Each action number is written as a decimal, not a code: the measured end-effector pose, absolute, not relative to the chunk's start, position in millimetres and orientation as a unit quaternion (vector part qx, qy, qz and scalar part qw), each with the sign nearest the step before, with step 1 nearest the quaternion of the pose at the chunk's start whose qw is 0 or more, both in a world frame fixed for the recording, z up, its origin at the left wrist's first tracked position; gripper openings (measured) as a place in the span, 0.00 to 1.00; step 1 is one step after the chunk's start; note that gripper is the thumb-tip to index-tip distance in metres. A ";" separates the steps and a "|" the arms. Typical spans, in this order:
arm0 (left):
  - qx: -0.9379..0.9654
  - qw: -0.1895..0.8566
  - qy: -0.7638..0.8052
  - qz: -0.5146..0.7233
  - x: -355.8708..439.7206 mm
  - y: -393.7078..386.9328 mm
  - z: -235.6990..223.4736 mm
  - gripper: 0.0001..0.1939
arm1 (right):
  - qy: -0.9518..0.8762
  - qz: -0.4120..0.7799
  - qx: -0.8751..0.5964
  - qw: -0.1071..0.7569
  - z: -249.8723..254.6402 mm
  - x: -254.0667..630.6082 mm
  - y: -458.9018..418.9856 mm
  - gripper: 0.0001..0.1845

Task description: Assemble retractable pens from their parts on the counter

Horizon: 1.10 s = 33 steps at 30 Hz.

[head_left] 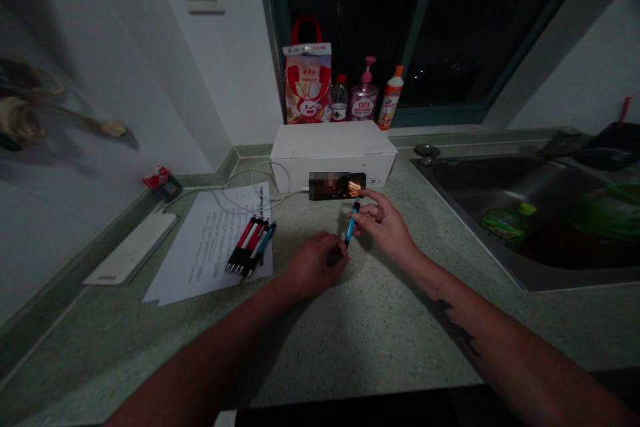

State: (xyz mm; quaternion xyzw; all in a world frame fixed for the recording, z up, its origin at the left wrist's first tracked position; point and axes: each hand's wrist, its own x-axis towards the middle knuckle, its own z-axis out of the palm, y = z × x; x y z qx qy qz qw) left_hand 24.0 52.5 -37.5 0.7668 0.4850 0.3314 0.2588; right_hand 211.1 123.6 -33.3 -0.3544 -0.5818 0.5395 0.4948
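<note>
A blue pen (351,222) stands tilted between my two hands. My right hand (383,225) pinches its upper barrel between thumb and fingers. My left hand (316,265) is curled around the pen's dark lower end, which is mostly hidden by my fingers. To the left of my hands, several red, black and blue pens (249,247) lie bunched together on printed sheets of paper (207,253). Neither hand touches that bunch.
A phone (337,185) leans on a white box (333,153) at the back of the speckled counter (370,340), with a cable beside it. Bottles and a printed bag stand by the dark window. A steel sink (520,213) lies right; a white pad (133,247) lies left.
</note>
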 end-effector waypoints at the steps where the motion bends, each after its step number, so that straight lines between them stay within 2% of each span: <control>1: 0.764 0.257 0.487 0.336 23.6 53.2 -38.6 0.02 | -0.583 0.553 -0.349 0.482 -35.1 209.0 122.3 0.35; 2: 0.760 0.256 0.491 0.340 23.2 53.9 -39.4 0.02 | -0.588 0.566 -0.344 0.464 -37.3 206.8 121.1 0.36; 4: 0.755 0.257 0.498 0.341 22.3 55.1 -40.2 0.01 | -0.612 0.577 -0.334 0.425 -42.2 203.7 120.3 0.33; 7: 0.758 0.259 0.496 0.335 20.9 55.6 -39.4 0.07 | -0.654 0.518 -0.360 0.417 -46.7 208.8 126.3 0.27; 10: 0.763 0.254 0.492 0.333 19.6 55.9 -38.8 0.12 | -0.687 0.351 -0.476 0.423 -44.1 228.6 140.3 0.26; 13: 0.763 0.248 0.499 0.327 18.5 56.9 -39.9 0.13 | -0.716 0.157 -0.610 0.302 -37.2 251.8 153.4 0.25; 15: 0.763 0.244 0.503 0.324 17.9 57.6 -41.0 0.13 | -0.711 0.098 -0.661 0.217 -33.3 261.6 158.1 0.23; 18: 0.765 0.240 0.503 0.323 17.1 57.8 -41.8 0.13 | -0.706 0.075 -0.690 0.142 -29.8 265.4 159.3 0.23; 21: 0.766 0.238 0.502 0.323 16.6 57.2 -40.9 0.13 | -0.703 0.073 -0.699 0.114 -27.6 262.9 155.5 0.25; 24: 0.767 0.236 0.501 0.324 16.7 56.9 -40.0 0.13 | -0.698 0.078 -0.706 0.092 -26.0 260.2 150.6 0.22; 27: 0.767 0.239 0.501 0.322 16.8 57.0 -40.0 0.13 | -0.700 0.079 -0.704 0.085 -26.2 258.3 149.7 0.18; 33: 0.764 0.242 0.506 0.318 16.3 56.2 -40.8 0.14 | -0.698 0.070 -0.706 0.102 -29.4 257.5 158.4 0.18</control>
